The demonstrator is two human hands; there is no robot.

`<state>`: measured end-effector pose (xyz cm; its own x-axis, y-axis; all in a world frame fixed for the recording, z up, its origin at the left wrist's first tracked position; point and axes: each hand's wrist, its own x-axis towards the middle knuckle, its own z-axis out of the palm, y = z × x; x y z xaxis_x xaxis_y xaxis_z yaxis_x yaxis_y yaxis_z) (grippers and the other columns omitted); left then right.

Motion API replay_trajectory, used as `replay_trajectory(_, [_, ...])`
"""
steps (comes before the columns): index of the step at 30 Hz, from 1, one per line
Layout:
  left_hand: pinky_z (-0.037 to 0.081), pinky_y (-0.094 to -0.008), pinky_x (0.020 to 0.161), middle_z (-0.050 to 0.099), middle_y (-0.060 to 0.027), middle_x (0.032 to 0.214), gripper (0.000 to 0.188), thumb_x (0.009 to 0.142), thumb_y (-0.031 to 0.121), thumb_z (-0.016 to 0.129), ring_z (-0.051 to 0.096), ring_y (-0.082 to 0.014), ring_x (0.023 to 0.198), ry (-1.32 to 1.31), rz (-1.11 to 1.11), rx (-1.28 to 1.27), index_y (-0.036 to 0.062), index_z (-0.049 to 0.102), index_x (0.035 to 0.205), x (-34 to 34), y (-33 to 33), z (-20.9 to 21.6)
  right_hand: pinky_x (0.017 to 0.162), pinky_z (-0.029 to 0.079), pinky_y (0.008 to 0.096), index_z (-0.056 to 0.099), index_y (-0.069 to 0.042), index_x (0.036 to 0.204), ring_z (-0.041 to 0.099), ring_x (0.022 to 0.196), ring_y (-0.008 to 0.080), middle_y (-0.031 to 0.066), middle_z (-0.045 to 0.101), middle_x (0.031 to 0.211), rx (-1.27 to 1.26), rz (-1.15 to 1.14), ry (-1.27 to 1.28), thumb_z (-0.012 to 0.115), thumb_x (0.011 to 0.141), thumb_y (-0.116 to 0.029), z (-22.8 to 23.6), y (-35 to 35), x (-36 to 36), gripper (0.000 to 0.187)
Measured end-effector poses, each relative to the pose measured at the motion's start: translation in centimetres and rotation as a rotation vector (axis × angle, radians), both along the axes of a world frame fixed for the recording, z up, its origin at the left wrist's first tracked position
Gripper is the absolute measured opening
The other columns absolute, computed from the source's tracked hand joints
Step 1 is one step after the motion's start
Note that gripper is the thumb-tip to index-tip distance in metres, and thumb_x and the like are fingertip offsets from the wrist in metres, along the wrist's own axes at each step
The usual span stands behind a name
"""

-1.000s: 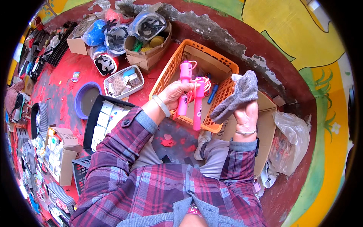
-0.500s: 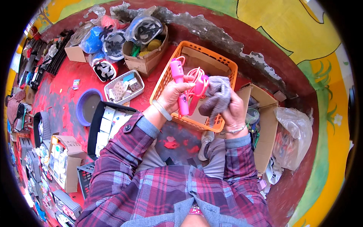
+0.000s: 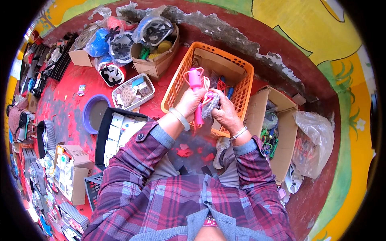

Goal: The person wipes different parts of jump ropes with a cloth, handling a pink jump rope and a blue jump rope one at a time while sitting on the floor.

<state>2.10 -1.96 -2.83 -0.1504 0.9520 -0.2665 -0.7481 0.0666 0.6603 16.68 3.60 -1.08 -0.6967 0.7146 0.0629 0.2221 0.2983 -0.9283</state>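
My left hand (image 3: 189, 105) is closed around a pink skipping rope (image 3: 195, 79), with its handles standing upright and its pale pink cord bundled beside them. My right hand (image 3: 227, 114) pinches a crumpled grey cloth (image 3: 208, 109) against the rope's pink end piece, close to the left hand. Both hands are over the near side of an orange plastic basket (image 3: 172, 91). Inside it, lined with cardboard, lie a red corded item (image 3: 221, 84) and a blue handle (image 3: 230, 92), partly hidden by my right hand.
Right of the basket stands an open cardboard box (image 3: 283, 136) of tangled cords, beside a clear plastic bag (image 3: 315, 140). To the left are a white basket (image 3: 149, 97), a purple basin (image 3: 85, 116) and a black bin (image 3: 100, 138) of white boxes. Bagged helmets (image 3: 120, 48) sit behind.
My right hand has brought the cloth inward and down onto the skipping rope, bunching it small. The hands are now nearly touching, and the basket's contents show more.
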Motion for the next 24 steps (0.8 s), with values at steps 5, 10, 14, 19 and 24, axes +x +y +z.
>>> replay_trajectory(5, [0.051,-0.0273,0.072,0.062,-0.0055,0.093,0.022,0.089,0.020,0.056,0.061,-0.0132,0.082,0.242,0.053,-0.007,0.0048,0.055,0.105,0.1,0.7,0.0,0.078,0.047,0.0252,0.044,-0.007,0.121,0.055,0.087,0.0111,0.0023,0.055,0.097,-0.268,-0.121,0.368,0.055,0.078,-0.010,1.0,0.6,0.5,0.045])
replay_trajectory(10, [0.050,-0.0286,0.066,0.059,-0.0059,0.092,0.021,0.088,0.017,0.056,0.058,-0.0136,0.074,0.092,0.011,-0.027,0.0053,0.052,0.105,-1.0,0.3,0.8,0.079,0.047,0.0250,0.040,-0.007,0.122,0.055,0.089,0.0107,0.0023,0.054,0.098,-0.357,-0.118,0.527,0.054,0.076,0.000,2.5,1.3,1.1,0.049])
replay_trajectory(14, [0.051,-0.0331,0.077,0.062,-0.0073,0.095,0.017,0.087,0.017,0.057,0.061,-0.0167,0.084,0.049,-0.063,-0.025,0.0040,0.057,0.099,-1.3,-0.2,0.9,0.074,0.047,0.0245,0.049,-0.009,0.115,0.056,0.080,0.0114,0.0015,0.057,0.092,-0.097,-0.186,0.276,0.059,0.069,0.000,3.1,1.0,1.5,0.048])
replay_trajectory(19, [0.053,-0.0326,0.076,0.061,-0.0102,0.096,0.020,0.086,0.013,0.057,0.061,-0.0192,0.085,0.059,-0.151,-0.043,0.0014,0.055,0.102,-1.6,-0.4,-0.1,0.073,0.048,0.0282,0.052,-0.009,0.110,0.060,0.081,0.0162,0.0064,0.061,0.089,0.076,-0.222,0.090,0.070,0.066,-0.010,3.6,1.0,1.6,0.048])
replay_trajectory(24, [0.052,-0.0328,0.078,0.060,-0.0111,0.096,0.027,0.087,0.013,0.056,0.061,-0.0203,0.089,0.131,-0.146,-0.102,-0.0011,0.050,0.109,-1.3,-0.3,0.4,0.076,0.048,0.0325,0.051,-0.009,0.109,0.062,0.084,0.0256,0.0106,0.061,0.091,0.217,-0.202,-0.011,0.071,0.066,-0.011,2.9,1.4,1.9,0.047])
